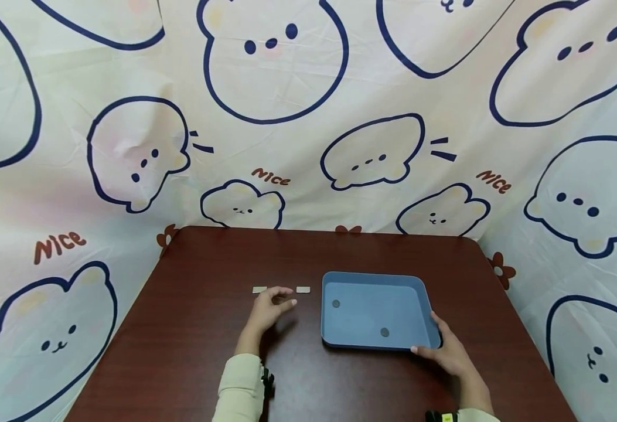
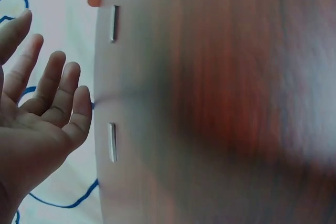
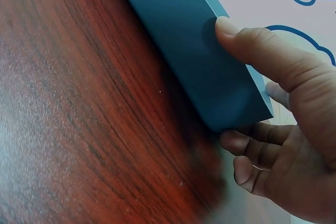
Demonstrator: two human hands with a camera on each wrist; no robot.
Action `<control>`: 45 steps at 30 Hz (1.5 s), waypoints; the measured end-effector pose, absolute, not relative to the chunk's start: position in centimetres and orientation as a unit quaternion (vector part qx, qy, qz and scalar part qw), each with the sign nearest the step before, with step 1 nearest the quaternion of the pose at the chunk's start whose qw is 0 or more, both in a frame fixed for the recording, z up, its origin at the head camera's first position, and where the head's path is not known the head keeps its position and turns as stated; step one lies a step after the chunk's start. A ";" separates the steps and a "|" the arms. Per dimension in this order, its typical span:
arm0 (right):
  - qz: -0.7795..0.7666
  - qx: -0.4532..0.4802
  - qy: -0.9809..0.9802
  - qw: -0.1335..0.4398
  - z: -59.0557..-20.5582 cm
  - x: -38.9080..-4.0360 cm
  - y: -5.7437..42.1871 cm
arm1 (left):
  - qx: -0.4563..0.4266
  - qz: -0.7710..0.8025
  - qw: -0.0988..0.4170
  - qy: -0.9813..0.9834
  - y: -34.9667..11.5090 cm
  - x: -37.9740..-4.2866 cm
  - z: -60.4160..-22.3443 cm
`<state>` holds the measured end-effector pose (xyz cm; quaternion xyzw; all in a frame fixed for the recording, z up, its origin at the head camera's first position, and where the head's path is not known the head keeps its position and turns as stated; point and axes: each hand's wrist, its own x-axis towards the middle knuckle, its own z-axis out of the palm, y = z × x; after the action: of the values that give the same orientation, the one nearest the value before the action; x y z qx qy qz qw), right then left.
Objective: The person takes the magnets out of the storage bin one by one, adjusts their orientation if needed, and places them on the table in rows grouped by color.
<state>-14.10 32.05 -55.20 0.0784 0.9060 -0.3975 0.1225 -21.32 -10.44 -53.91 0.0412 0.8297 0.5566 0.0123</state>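
A blue rectangular tray (image 1: 361,282) sits on the table, with two small grey discs (image 1: 336,303) resting on its floor. My right hand (image 1: 449,350) holds the tray's near right corner. In the right wrist view, the thumb (image 3: 247,35) presses on the blue side wall while other fingers (image 3: 257,148) curl at the corner. Left of the tray, my left hand (image 1: 270,310) hovers with loosely bent fingers and nothing in them. Near it lie two small pale rectangular pieces, a left one (image 1: 258,289) and a right one (image 1: 303,289); both also show in the left wrist view.
The dark brown wooden table (image 1: 181,340) carries everything. A pale cloth (image 1: 308,146) with printed bear outlines hangs behind the table and along both sides. Dark bands with devices (image 1: 268,381) sit at the wrists.
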 end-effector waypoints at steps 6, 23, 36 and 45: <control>-0.401 0.081 0.905 0.122 -54.9 -14.2 32.0 | 0.038 0.598 0.031 0.800 -9.3 -21.4 -53.2; -0.410 0.078 0.902 0.115 -55.2 -14.2 32.1 | 0.113 0.624 0.041 0.772 -7.1 -19.9 -49.5; -0.417 0.078 0.898 0.113 -55.3 -14.1 32.2 | 0.124 0.618 0.028 0.776 -4.7 -21.5 -52.1; -0.422 0.073 0.897 0.107 -55.6 -14.0 32.3 | 0.145 0.636 0.055 0.756 -3.3 -20.0 -49.4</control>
<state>-14.03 32.26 -55.55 0.0727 0.8973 -0.4220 0.1072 -20.01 -3.32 -49.43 0.1450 0.7562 0.6357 0.0553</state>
